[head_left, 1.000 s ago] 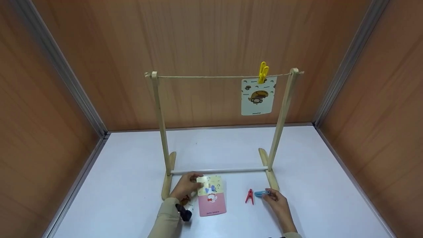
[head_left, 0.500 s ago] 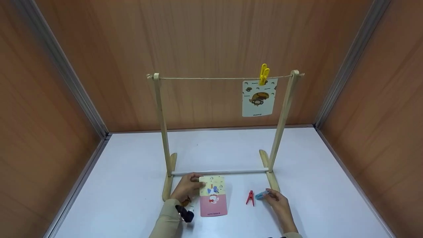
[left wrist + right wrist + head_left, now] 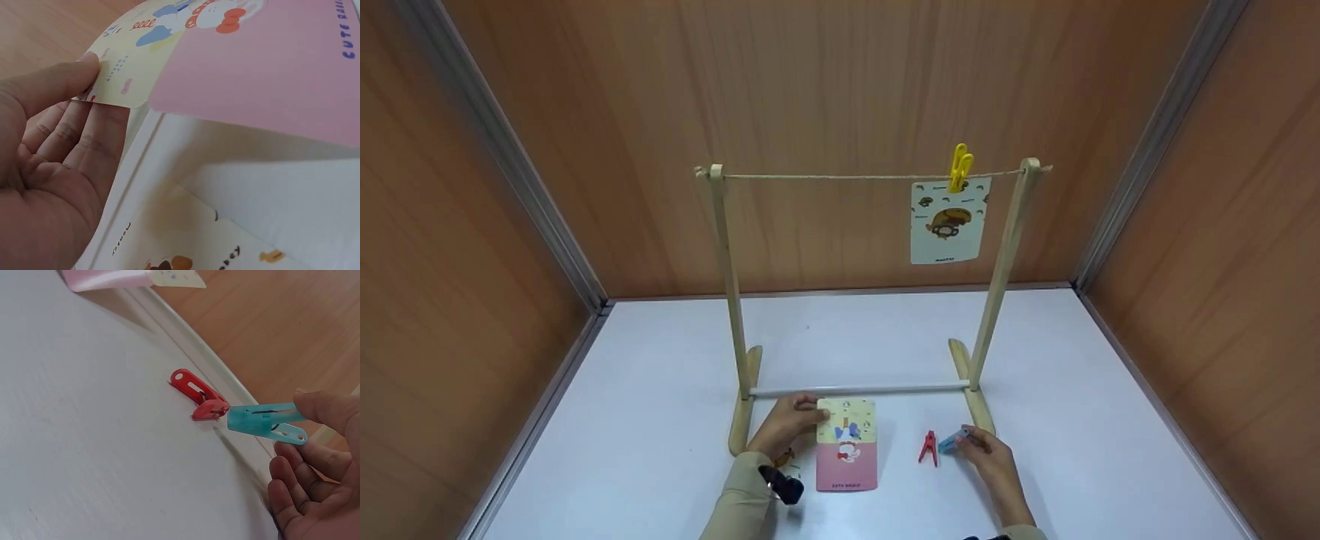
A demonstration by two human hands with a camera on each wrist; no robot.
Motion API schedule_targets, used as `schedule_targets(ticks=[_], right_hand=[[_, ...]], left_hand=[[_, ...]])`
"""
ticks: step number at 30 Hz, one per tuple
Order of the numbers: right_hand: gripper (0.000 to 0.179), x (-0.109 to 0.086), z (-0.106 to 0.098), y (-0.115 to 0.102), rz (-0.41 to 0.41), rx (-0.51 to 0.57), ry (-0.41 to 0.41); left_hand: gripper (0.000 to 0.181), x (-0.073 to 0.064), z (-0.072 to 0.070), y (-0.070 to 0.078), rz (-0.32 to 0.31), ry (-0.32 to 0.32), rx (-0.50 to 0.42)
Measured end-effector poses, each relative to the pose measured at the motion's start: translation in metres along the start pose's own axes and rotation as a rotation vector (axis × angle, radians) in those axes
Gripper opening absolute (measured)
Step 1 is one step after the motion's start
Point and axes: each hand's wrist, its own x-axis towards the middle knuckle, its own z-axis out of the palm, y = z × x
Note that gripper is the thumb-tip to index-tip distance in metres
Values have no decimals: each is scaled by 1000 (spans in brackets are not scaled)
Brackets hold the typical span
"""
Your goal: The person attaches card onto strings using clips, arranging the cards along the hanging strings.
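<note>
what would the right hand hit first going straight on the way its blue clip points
Likely the red clip, just beyond the blue clip in the right hand, though height is unclear and it might pass over.

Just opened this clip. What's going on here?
A person's left hand pinches a pink-and-yellow card, raised off the table; another card lies below it. The right hand holds a blue clothespin near a red clothespin on the table. Behind, a yellow clothespin holds a white card on the string. The pink-and-yellow card isn't hung yet.
</note>
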Motion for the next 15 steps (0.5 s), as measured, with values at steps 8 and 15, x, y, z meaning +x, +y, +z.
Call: schedule_targets(ticks=[8, 15], right_hand=[[52, 1, 0, -3, -1, 27, 2], [49, 1, 0, -9, -6, 40, 1]], left_hand=[[33, 1, 3, 3, -3, 20, -22], [33, 3, 5, 8, 0, 42, -18]])
